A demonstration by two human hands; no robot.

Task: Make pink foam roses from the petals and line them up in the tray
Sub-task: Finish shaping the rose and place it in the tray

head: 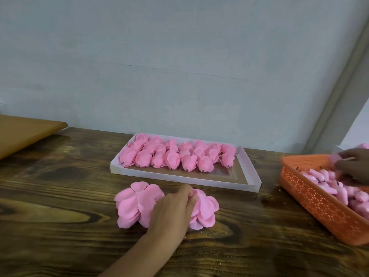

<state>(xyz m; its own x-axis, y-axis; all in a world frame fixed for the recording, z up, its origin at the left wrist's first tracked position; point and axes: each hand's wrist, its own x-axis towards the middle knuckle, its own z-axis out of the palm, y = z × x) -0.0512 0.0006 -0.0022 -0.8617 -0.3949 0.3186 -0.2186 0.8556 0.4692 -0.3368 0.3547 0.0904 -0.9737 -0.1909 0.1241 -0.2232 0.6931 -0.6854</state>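
Head view: a dark, strongly grained wooden surface [60, 196] runs along a pale blue-grey wall [179, 56]. Against the far edge, near the middle, lies a shallow white cardboard tray [253, 176]. Finished pink foam roses [175, 154] fill its far half in close rows, lying on their sides; the near strip of the tray shows bare brown board.

Just in front of the tray, towards the middle of the surface, sits a heap of loose pink petals [131, 204], flat and overlapping in stacks. The left hand [173, 206] reaches in from the near edge and rests on this heap, its fingers curled and its grip narrow, pinching petals at the right-hand part of the pile.

At the right edge of the surface stands an orange perforated plastic basket [311, 198], set at an angle and holding small pink foam pieces [327, 186]. The right hand [355, 166] is over the basket's far end, blurred and partly cut off by the frame; something pale pink shows at its fingertips, but I cannot tell whether its grip is holding it.

At the far left corner, a brown cardboard sheet [24, 130] lies slanted, overhanging the surface.
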